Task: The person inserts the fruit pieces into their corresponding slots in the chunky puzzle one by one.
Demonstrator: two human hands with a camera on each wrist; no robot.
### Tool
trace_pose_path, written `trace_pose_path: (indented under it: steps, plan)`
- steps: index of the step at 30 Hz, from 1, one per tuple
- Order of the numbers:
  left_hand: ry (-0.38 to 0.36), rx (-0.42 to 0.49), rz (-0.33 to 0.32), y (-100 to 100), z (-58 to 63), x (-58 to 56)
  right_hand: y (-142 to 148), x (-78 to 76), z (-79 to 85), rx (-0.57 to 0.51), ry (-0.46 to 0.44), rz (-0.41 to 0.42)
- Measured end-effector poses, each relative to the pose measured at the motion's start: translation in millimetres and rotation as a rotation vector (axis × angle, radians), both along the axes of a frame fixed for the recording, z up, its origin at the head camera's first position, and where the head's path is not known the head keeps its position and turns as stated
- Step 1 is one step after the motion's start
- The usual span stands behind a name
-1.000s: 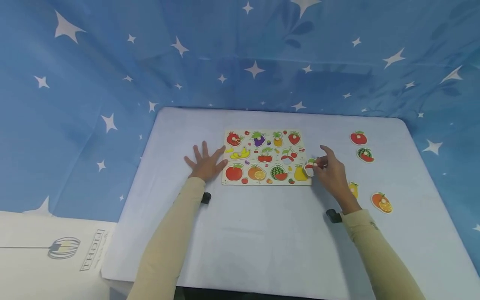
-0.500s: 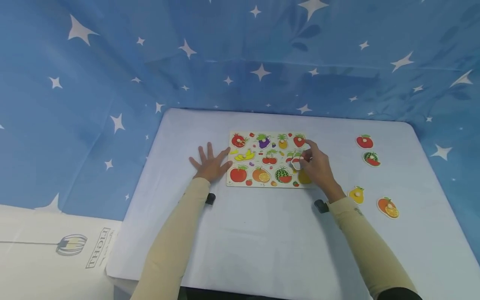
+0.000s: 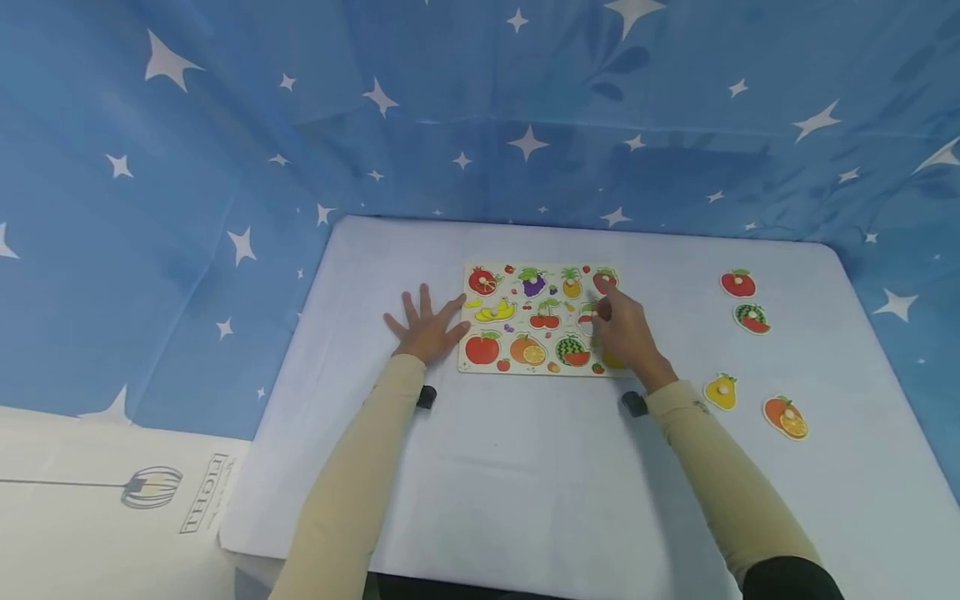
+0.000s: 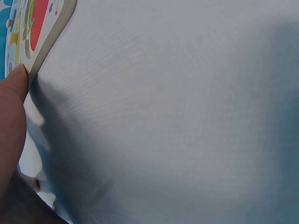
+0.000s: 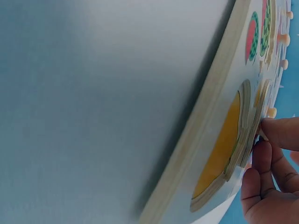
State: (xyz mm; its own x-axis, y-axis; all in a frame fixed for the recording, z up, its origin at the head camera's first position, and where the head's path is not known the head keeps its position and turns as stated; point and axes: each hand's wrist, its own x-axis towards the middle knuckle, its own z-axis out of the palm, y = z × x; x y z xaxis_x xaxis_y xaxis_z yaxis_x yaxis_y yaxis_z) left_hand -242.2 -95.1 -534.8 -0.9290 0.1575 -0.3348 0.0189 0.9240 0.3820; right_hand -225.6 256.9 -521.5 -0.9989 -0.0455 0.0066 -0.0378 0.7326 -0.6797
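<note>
Rectangular cream wooden fruit-puzzle board [image 3: 525,370], lying flat on the white-covered table [image 3: 525,475], with a small flat piece coloured green, red and white [image 3: 587,317] at the right end of its middle row. Within the last second this piece has passed from the board's right edge to its present place, carried by the right hand [image 3: 626,329], whose thumb and finger pinch it. The right wrist view shows the fingertips close to the board's face; whether the piece is seated or merely rests above its recess cannot be told. The middle row thus appears all but filled. The left hand [image 3: 427,333] is spread wide, its thumb on the board's left edge as a second earlier, apparently steadying it. Loose to the right lie a red apple piece [image 3: 738,283], a green-and-red watermelon piece [image 3: 752,318], a yellow pear piece [image 3: 722,392] and an orange fruit piece [image 3: 786,417]; these four seem to remain for the board, whose yellow pear-shaped recess [image 5: 222,144] is unfilled
</note>
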Motion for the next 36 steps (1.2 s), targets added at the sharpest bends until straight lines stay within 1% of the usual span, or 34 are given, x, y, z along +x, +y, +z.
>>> trace_pose_path:
  steps: [4, 7, 11, 16, 19, 23, 25, 30, 36]
  plan:
    - [0.008, 0.001, 0.001, 2, 3.0, 2.7, 0, -3.6, -1.8, -0.005, -0.009, 0.004]
    - [0.005, -0.005, -0.002, 3, 5.3, 3.9, 1, -5.6, -1.0, 0.003, -0.014, 0.029]
    - [0.001, 0.001, -0.007, 5, 7.4, 3.3, 5, -6.7, 2.6, 0.039, -0.051, 0.065]
    - [-0.002, -0.006, -0.007, 5, 3.1, -1.0, 8, -8.3, 5.4, 0.062, -0.077, 0.096]
    - [0.005, -0.011, -0.004, 3, -0.3, -3.3, 6, -9.4, 4.6, 0.088, -0.048, 0.099]
    - [0.008, 0.001, 0.000, 2, -1.6, -3.8, 6, -10.4, 1.1, 0.165, 0.019, 0.070]
    - [0.005, 0.013, 0.002, 2, -1.7, -3.2, 9, -10.8, -1.8, 0.184, 0.037, 0.054]
    - [-0.001, 0.017, 0.003, 1, -2.2, -2.2, 24, -12.0, -4.8, 0.147, 0.026, 0.022]
    - [-0.002, 0.008, -0.003, -1, -6.5, -4.2, 49, -11.5, 2.6, 0.096, 0.008, -0.066]
